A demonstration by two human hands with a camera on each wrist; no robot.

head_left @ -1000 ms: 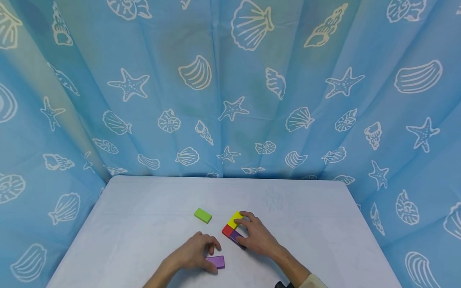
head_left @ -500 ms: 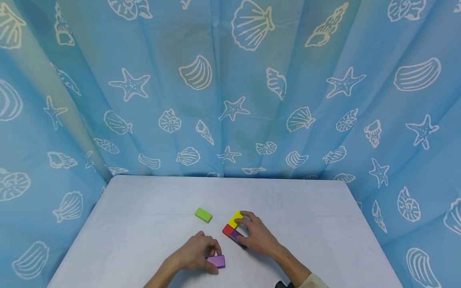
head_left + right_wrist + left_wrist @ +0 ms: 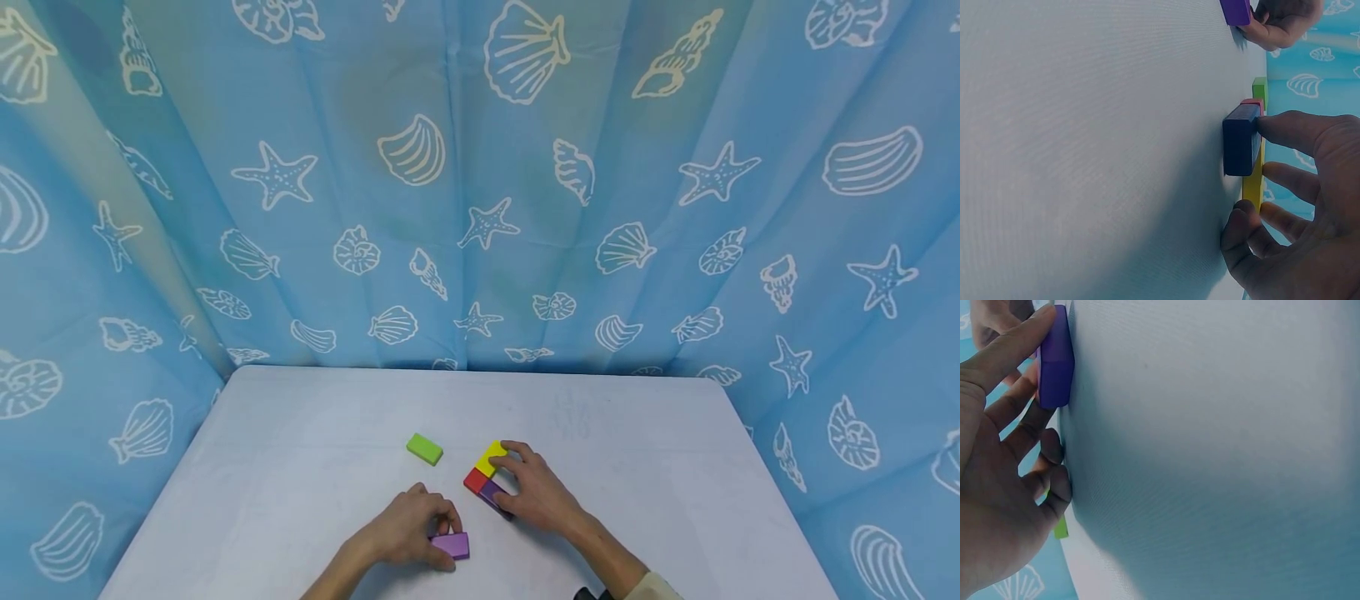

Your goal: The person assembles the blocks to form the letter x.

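No legible text, faint marks (image 3: 572, 414) on tabletop (image 3: 660, 467)

One green block (image 3: 424, 448), one yellow block (image 3: 486, 464), one red block (image 3: 476, 481), one dark block (image 3: 488, 492) and one purple block (image 3: 453, 546) are making five on one table (image 3: 637, 450). The left hand (image 3: 415, 527) and right hand (image 3: 537, 496) are making two.

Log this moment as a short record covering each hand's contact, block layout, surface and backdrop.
Left hand: pinches purple rectangular block
Right hand: touches yellow rectangular block and dark purple-blue rectangular block
Corner between those two: red square-topped block
Standing apart: light green rectangular block
Surface: white table
Backdrop: blue curtain with pale shell and starfish print
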